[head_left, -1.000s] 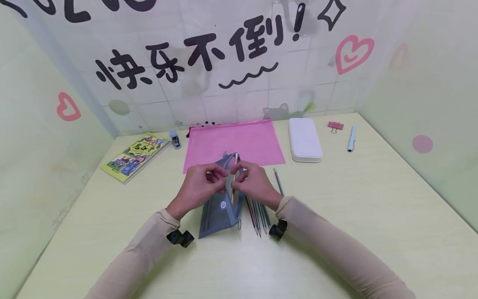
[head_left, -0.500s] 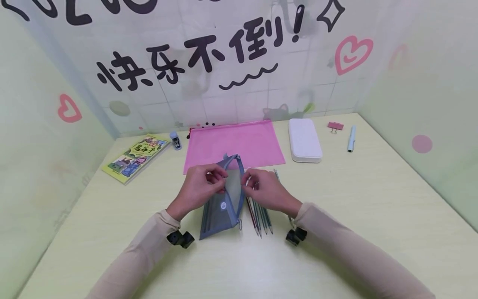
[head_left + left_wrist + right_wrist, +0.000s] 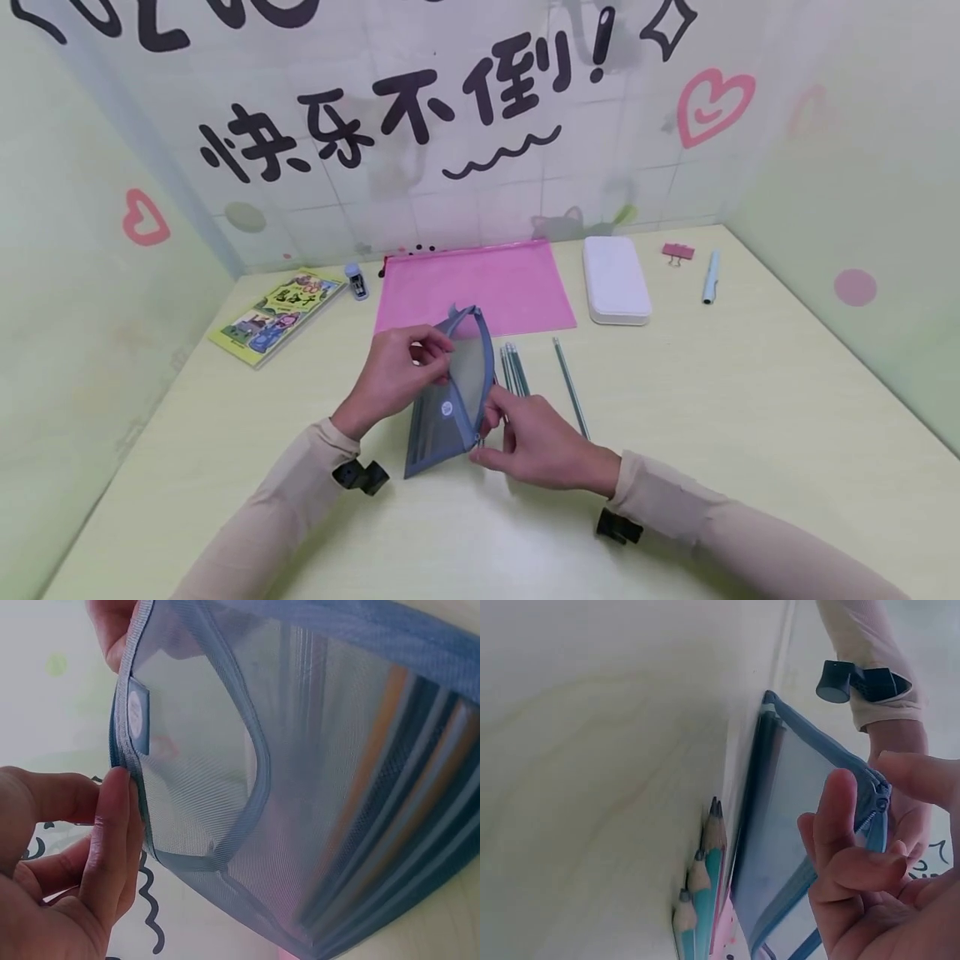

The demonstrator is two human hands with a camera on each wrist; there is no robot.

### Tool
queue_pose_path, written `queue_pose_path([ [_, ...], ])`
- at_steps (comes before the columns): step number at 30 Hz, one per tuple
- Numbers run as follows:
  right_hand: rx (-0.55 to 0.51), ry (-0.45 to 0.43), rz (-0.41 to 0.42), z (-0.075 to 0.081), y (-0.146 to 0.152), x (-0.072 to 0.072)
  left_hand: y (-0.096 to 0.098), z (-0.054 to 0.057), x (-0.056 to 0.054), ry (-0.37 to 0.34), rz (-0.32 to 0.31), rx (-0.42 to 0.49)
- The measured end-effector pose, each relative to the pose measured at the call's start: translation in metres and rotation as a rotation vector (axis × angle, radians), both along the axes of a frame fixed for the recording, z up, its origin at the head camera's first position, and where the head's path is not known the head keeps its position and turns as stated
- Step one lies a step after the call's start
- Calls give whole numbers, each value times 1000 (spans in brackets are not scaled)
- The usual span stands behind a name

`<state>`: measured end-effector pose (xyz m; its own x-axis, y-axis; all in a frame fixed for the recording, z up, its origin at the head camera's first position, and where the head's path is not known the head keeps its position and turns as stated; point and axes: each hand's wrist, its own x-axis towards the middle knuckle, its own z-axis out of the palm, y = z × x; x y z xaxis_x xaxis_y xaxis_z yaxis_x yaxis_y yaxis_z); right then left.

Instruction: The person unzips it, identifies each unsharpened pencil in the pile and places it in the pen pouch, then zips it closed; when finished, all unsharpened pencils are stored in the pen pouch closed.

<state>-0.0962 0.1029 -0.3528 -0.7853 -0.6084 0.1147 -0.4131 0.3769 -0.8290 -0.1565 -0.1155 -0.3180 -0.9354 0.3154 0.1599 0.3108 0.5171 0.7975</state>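
A blue-grey mesh pencil pouch [image 3: 438,429] stands tilted on the table, its zipped mouth spread wide. My left hand [image 3: 393,375] pinches one side of the mouth between thumb and fingers. Striped pencils [image 3: 427,765] show through the mesh in the left wrist view. At the near end of the mouth, by the zipper slider [image 3: 883,801], my right hand [image 3: 543,442] has thumb and curled fingers around the pouch's corner. Beside the pouch lie several green pencils [image 3: 513,367], partly hidden behind the right hand; their sharpened tips show in the right wrist view.
One more pencil [image 3: 572,387] lies apart on the right. Behind are a pink zip folder [image 3: 480,287] and a white case [image 3: 615,279]. A binder clip [image 3: 678,252] and light-blue pen [image 3: 711,277] lie far right; a book [image 3: 277,317] and small bottle-like item [image 3: 356,282] at left.
My right hand has let go of a pencil inside the pouch, drawn out to the right, then come down toward me to the zipper end. The left hand keeps its pinch.
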Motion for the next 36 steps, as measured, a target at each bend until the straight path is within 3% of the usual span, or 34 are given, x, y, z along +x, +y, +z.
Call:
queue_pose_path([
  [4,-4,8,-3,-2,-2,0,0,1,-1,17,12,-6],
  [13,52,146,-15,3,1,2,1,3,-4,24,23,-5],
  [18,16,170,22,5,4,1,1,2,-4,18,24,-9],
  [21,-13,173,43,5,5,-1,2,2,-1,-2,12,-5],
  [24,-53,185,45,4,4,-3,2,5,11,15,-6,-46],
  [27,-107,203,57,5,-1,-4,0,8,38,139,-45,-138],
  [31,-166,209,65,9,-6,-4,-3,5,80,491,-71,-318],
  [34,-200,185,48,13,-8,-4,0,-2,95,753,-15,-475],
  [36,-223,176,39,14,-10,-3,3,-7,98,873,34,-550],
])
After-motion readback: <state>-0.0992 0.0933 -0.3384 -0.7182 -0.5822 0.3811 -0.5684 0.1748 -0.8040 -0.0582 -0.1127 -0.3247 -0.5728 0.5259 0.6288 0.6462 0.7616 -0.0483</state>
